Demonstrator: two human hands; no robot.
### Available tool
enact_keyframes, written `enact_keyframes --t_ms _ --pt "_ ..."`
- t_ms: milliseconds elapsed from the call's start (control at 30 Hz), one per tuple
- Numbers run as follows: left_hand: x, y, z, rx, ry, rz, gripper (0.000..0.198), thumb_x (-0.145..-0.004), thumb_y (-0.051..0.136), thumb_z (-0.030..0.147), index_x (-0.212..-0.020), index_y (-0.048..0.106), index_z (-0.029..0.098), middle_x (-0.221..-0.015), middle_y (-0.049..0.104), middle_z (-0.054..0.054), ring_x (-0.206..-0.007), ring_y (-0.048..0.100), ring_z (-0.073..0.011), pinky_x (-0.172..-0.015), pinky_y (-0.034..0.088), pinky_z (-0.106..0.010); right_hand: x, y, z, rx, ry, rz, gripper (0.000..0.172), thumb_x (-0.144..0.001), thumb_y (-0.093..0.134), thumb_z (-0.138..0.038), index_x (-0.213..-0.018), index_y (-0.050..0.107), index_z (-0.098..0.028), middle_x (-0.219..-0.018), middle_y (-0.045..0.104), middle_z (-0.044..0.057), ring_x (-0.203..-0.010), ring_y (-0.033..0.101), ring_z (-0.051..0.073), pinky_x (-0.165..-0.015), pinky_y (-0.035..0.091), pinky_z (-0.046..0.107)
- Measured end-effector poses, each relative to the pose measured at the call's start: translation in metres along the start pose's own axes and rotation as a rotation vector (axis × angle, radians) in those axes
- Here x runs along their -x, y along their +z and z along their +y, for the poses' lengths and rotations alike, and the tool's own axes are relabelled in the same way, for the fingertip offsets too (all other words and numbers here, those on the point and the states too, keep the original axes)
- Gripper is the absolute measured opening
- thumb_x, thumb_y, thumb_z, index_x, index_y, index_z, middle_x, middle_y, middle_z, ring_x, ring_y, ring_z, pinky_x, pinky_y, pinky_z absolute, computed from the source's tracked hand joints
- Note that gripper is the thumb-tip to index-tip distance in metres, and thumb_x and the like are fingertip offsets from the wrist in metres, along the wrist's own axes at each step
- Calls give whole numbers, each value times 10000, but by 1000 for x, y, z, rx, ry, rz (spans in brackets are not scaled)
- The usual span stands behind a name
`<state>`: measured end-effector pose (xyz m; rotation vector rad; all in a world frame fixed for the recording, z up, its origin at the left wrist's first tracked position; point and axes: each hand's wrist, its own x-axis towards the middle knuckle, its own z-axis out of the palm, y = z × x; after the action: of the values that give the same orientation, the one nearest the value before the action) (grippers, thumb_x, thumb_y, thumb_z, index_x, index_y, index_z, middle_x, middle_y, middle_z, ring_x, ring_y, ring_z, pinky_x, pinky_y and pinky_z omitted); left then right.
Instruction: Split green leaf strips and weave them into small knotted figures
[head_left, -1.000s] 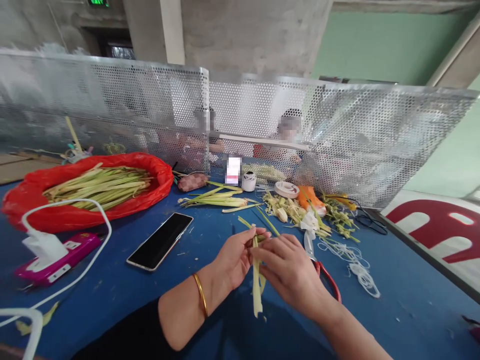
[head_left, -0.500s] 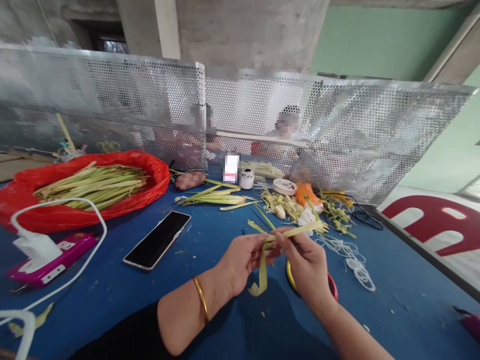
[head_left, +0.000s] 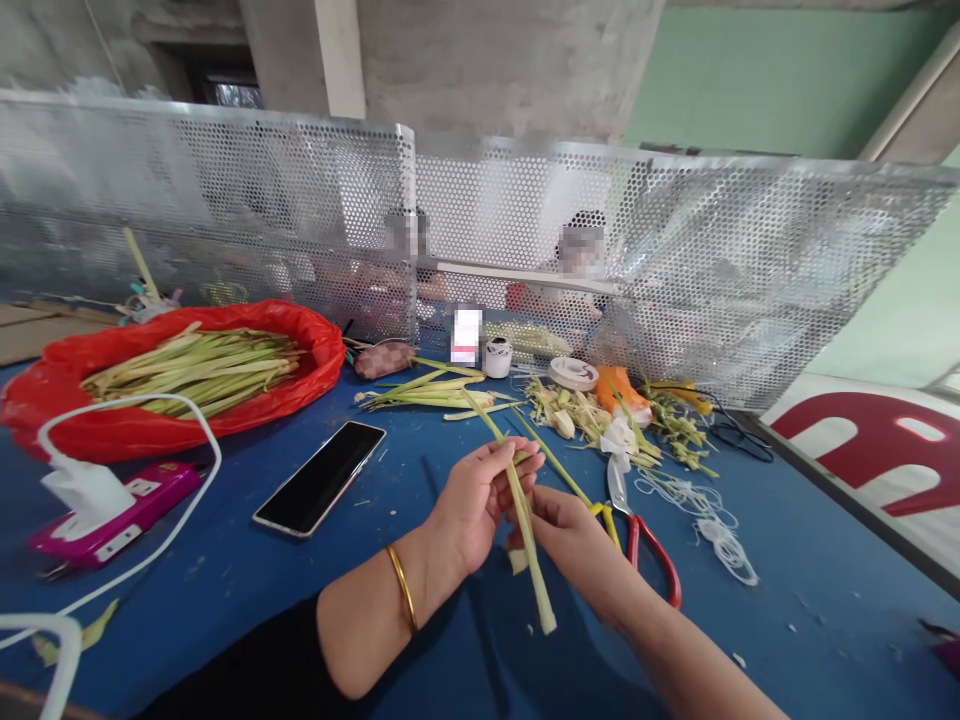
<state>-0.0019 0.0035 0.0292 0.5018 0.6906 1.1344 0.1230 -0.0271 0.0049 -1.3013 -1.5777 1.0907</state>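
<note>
Above the blue table, my left hand (head_left: 480, 495) is pinched on a pale green leaf strip (head_left: 531, 550). The strip slants from beyond the fingers down toward me, its wider pale end hanging over the table. Close against it, my right hand (head_left: 566, 530) has its fingers curled at the strip's underside, and its fingertips are partly hidden. A shorter folded leaf end (head_left: 517, 560) hangs beneath the fingers. Just right of my right hand lie scissors (head_left: 634, 515) with red and yellow handles, partly covered by that hand. Another thin green stalk (head_left: 555, 460) stretches out behind the hands.
A red plastic bag (head_left: 322, 345) full of leaf strips sits at left, near a purple power strip (head_left: 124, 520) with a white cable. A phone (head_left: 319, 480) lies left of my hands. Leaf scraps (head_left: 559, 405), white string (head_left: 720, 550) and a tape roll (head_left: 573, 373) lie beyond, before a perforated metal screen (head_left: 510, 200).
The leaf strip has swung from pointing right to slanting toward me. My right hand has moved down and left, leaving more of the scissors visible.
</note>
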Motion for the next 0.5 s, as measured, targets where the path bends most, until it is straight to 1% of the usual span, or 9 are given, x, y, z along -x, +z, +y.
enact_keyframes --t_ms 33,100,167,200,267,300,367,433,500 --pt "0 -1 1 -24 -1 0 81 -806 644 161 -860 674 108 -942 719 -106 -815 686 -150 -717 538 -218 0 -4 -1 42 -4 -16 342 -837 529 -450 -616 501 -190 -520 480 -40 -495 497 120 -479 369 224" --pt "-2 -3 1 -92 -18 -9 69 -764 663 103 -832 676 108 -912 722 -95 -780 690 -147 -687 539 -211 1 -15 -6 281 -77 50 368 -893 449 -439 -621 492 -195 -519 461 -39 -488 459 114 -479 322 224" --pt "-3 -5 1 -177 -72 -35 132 -718 680 56 -838 675 109 -909 724 -96 -756 698 -158 -649 537 -211 2 -30 -10 609 -208 200 340 -918 426 -403 -666 521 -198 -588 523 -13 -533 476 126 -501 290 237" --pt "-4 -6 0 -213 -107 -49 161 -706 688 50 -855 673 110 -920 724 -102 -744 702 -166 -632 536 -213 2 -36 -12 758 -269 246 322 -928 417 -380 -693 543 -199 -634 557 3 -561 496 135 -515 288 245" --pt "-6 -8 -2 -248 -166 -66 197 -710 690 58 -898 665 112 -951 722 -115 -727 706 -174 -610 534 -219 0 -44 -12 960 -347 276 304 -943 395 -323 -740 583 -200 -693 598 26 -599 534 155 -551 311 262" --pt "-6 -9 -3 -253 -178 -68 202 -721 683 62 -916 662 112 -961 720 -120 -721 706 -173 -608 535 -221 -1 -46 -11 1002 -368 274 295 -946 391 -296 -765 604 -199 -716 613 34 -626 555 166 -581 337 271" --pt "-7 -10 -4 -257 -170 -59 196 -742 664 60 -931 661 110 -961 720 -122 -719 704 -161 -620 535 -220 -4 -45 -8 1001 -396 293 251 -939 408 -257 -874 642 -194 -806 647 55 -737 598 199 -676 394 300" --pt "-5 -9 -5 -275 -151 -65 194 -747 659 63 -936 667 108 -942 721 -117 -728 701 -156 -642 535 -221 -5 -41 -6 930 -435 363 240 -924 438 -255 -1021 647 -187 -950 655 83 -882 607 228 -784 420 337" --pt "-1 -7 -7 -327 -148 -90 185 -735 683 87 -919 679 104 -893 722 -108 -724 697 -156 -645 530 -220 -5 -37 -6 818 -444 416 267 -915 460 -297 -1066 657 -199 -998 643 89 -933 596 232 -815 429 346"
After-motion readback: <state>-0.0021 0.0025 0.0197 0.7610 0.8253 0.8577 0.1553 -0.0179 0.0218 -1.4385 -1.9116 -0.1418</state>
